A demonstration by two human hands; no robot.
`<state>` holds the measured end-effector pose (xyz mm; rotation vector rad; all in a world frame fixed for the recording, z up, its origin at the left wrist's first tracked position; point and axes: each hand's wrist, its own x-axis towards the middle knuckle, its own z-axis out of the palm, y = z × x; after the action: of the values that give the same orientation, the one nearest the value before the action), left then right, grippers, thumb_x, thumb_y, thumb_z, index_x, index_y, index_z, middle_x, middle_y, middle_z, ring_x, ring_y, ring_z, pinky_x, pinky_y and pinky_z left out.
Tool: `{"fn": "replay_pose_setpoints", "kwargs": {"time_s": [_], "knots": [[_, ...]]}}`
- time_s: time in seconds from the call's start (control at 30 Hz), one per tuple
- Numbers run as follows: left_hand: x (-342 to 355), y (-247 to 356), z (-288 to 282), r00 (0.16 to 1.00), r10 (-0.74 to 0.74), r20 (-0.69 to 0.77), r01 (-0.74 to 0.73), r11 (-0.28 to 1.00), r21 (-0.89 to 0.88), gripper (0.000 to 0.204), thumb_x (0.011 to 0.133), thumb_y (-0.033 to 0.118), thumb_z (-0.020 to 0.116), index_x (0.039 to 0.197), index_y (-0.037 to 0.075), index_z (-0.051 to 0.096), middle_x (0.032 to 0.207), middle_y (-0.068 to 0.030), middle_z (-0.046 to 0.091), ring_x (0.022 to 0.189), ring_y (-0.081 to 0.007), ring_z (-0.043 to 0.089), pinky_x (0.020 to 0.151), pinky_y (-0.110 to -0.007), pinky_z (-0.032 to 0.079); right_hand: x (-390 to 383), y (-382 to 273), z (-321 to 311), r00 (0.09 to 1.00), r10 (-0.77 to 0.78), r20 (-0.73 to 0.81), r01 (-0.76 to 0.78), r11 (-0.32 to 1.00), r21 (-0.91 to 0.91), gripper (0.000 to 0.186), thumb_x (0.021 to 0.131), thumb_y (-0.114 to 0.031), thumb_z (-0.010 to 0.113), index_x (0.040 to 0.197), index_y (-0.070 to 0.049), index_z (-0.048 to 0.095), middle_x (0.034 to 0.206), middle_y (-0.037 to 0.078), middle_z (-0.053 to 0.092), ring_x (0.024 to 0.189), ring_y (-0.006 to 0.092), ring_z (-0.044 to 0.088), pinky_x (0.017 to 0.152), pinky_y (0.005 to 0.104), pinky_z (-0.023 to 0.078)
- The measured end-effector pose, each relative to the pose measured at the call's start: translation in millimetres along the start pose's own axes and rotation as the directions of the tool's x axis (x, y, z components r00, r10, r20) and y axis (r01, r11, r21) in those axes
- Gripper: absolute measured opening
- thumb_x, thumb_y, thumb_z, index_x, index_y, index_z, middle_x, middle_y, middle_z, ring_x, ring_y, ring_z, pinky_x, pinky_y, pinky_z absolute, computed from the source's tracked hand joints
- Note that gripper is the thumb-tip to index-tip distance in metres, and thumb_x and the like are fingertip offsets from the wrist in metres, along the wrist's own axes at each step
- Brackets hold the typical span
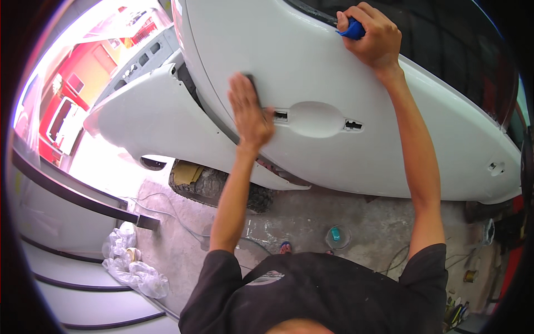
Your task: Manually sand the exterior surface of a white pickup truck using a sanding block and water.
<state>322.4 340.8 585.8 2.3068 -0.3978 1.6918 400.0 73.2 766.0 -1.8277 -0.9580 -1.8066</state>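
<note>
Left hand: I see it laid flat on the white door panel, the left hand blurred, fingers nearly straight and together; I can't tell whether the thumb clasps what lies beneath.
Dark pad: at the left hand, the dark pad shows along its right edge; its visible long axis runs roughly with the fingers, tipped slightly left at the top.
Handle recess: just right of the left hand, the handle recess lies nearly level across the door, a slot at either end; I have the left hand nearer.
Right hand: the right hand is up at the window edge, fingers curled closed around a blue item.
Round tub: on the floor below the door, the round tub contains a teal block; I can't make out any liquid.
Clear plastic: crumpled at lower left, the clear plastic lies around a round pale item.
</note>
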Motion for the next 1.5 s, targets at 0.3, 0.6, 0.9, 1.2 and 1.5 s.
{"fn": "replay_pose_setpoints", "kwargs": {"time_s": [0.3, 0.6, 0.9, 1.2, 1.5], "knots": [[67, -35, -24, 0.996, -0.050, 0.071, 0.053, 0.998, -0.043, 0.077, 0.104, 0.041, 0.044, 0.163, -0.002, 0.016, 0.169, -0.0233, 0.018, 0.158, -0.0413, 0.012, 0.126, -0.053, 0.008, 1, -5, 1, 1.000, -0.020, 0.007, 0.020, 0.999, -0.031, 0.018, 0.086, -0.019, 0.072, 0.075, -0.006, 0.068, 0.073, 0.010, 0.063, 0.067, 0.0287, 0.065, 0.060, 0.0404, 0.052], [34, -38, -29, 0.998, -0.043, 0.053, 0.046, 0.997, -0.058, 0.077, 0.105, 0.039, 0.044, 0.162, -0.004, 0.015, 0.169, -0.0251, 0.016, 0.157, -0.0436, 0.011, 0.126, -0.055, 0.007, 7, -13, -1, 1.000, -0.027, 0.009, 0.028, 0.999, -0.044, 0.019, 0.086, -0.018, 0.072, 0.073, -0.005, 0.066, 0.073, 0.010, 0.063, 0.066, 0.0297, 0.064, 0.060, 0.0406, 0.051], [-56, -14, -6, 0.989, -0.146, -0.024, 0.143, 0.987, -0.075, 0.075, 0.104, 0.031, 0.045, 0.161, -0.007, 0.015, 0.168, -0.0290, 0.015, 0.157, -0.0447, 0.011, 0.126, -0.054, 0.008, 4, -1, 7, 0.998, -0.044, 0.040, 0.047, 0.996, -0.081, 0.019, 0.092, -0.028, 0.073, 0.081, -0.012, 0.069, 0.076, 0.000, 0.064, 0.067, 0.0231, 0.065, 0.060, 0.0338, 0.052], [-45, -16, -8, 0.982, -0.183, -0.038, 0.179, 0.980, -0.093, 0.079, 0.101, 0.033, 0.047, 0.161, -0.007, 0.015, 0.168, -0.0280, 0.016, 0.158, -0.0440, 0.010, 0.126, -0.055, 0.007, 6, -6, 5, 0.998, -0.058, 0.017, 0.059, 0.993, -0.105, 0.019, 0.091, -0.027, 0.073, 0.080, -0.011, 0.069, 0.076, 0.000, 0.065, 0.067, 0.0229, 0.065, 0.060, 0.0337, 0.053], [72, -39, -23, 0.986, -0.166, -0.022, 0.163, 0.982, -0.098, 0.074, 0.105, 0.036, 0.043, 0.161, -0.005, 0.017, 0.169, -0.0262, 0.015, 0.158, -0.0432, 0.010, 0.126, -0.054, 0.007, 7, -5, 0, 0.998, -0.041, 0.040, 0.045, 0.992, -0.118, 0.020, 0.092, -0.026, 0.072, 0.078, -0.011, 0.068, 0.076, 0.001, 0.064, 0.068, 0.0225, 0.066, 0.060, 0.0337, 0.052]]}}
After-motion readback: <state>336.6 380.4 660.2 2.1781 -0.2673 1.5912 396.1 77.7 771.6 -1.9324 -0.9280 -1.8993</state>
